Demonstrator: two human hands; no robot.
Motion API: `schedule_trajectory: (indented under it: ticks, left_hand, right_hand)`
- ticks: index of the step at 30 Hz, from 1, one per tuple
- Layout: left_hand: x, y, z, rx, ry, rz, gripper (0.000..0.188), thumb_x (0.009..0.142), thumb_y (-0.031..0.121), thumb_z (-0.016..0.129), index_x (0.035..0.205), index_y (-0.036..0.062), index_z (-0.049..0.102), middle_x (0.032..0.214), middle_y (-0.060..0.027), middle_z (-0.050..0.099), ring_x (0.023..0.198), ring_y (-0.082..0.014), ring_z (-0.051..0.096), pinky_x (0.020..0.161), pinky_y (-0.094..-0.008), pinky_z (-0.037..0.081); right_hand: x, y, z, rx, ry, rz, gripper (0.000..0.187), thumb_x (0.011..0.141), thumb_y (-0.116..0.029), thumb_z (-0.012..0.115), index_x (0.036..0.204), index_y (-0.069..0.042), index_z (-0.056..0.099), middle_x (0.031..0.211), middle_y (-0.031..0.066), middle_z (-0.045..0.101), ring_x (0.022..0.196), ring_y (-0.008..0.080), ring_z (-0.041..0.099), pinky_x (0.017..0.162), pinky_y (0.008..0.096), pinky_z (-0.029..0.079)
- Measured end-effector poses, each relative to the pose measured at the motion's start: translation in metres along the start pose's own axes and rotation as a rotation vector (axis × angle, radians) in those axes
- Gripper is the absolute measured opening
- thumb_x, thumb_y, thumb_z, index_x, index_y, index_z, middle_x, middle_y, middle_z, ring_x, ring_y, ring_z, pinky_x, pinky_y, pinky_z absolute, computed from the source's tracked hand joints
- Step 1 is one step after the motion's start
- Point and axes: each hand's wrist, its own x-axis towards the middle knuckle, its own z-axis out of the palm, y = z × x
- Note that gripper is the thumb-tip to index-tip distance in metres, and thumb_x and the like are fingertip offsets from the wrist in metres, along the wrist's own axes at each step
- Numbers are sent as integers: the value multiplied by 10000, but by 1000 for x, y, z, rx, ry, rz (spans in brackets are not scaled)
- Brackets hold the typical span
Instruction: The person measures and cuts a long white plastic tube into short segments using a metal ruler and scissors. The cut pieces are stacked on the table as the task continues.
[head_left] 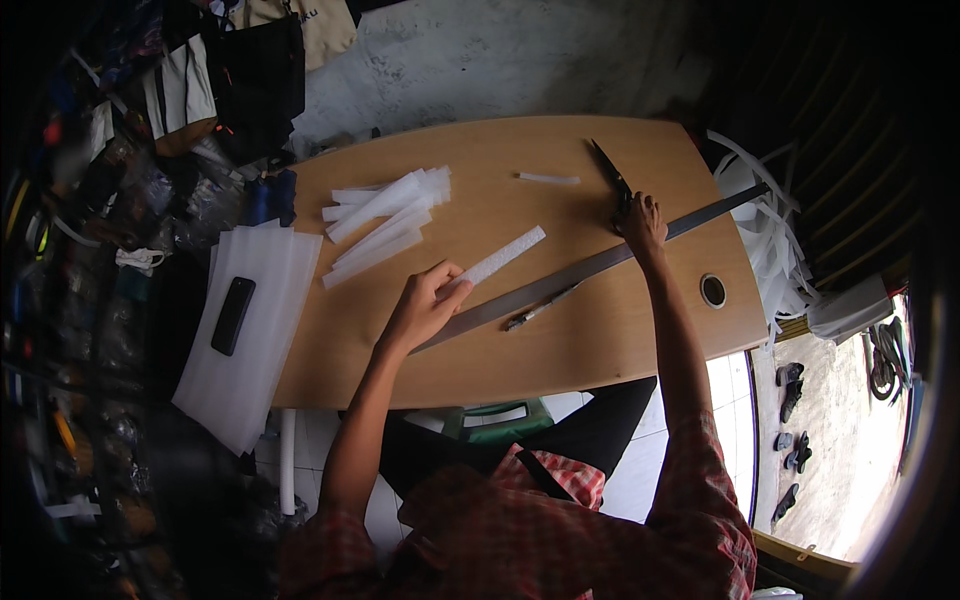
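My left hand (425,305) pinches one end of a narrow white foam strip (505,254), which slants up to the right above the table. Over to the right, my right hand (645,222) is closed around the handles of black scissors (609,168), whose blades point away toward the far side. A long metal ruler (560,274) lies diagonally across the table, passing near both hands. Just below it rests a utility knife (541,307). A small white strip piece (549,179) lies near the far edge, left of the scissors.
Several cut foam strips (385,215) lie at the table's (480,370) far left. White foam sheets (255,330) overhang its left edge, bearing a black phone (232,316). Curled offcuts (785,240) hang past the right edge, near a round table hole (713,291). Bags (255,85) crowd the left.
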Motion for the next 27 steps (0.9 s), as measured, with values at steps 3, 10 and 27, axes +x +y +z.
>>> schedule_trajectory:
  ticks: [3,10,27]
  left_hand:
    - [-10,12,-9,-77,10,-29,187,1012,181,640,947,7,621,649,-14,574,598,-70,499,567,-268,399]
    - [-34,34,-26,-268,6,-84,199,1017,173,636,917,1,629,658,39,513,604,-27,425,551,-234,324]
    - [-21,63,-28,-267,104,58,216,1024,207,645,935,10,645,650,82,459,601,-9,346,537,-233,260]
  right_hand:
    - [13,5,-1,-9,-109,48,343,895,-308,662,1079,-19,672,1123,233,700,1106,378,675,887,488,572]
    - [29,35,-1,91,-108,-9,375,926,-340,627,970,24,706,984,262,726,1005,436,707,791,528,572]
    - [-223,-75,-108,1641,-729,-46,1068,576,-1027,548,1010,-51,508,732,2,516,583,93,512,546,229,384]
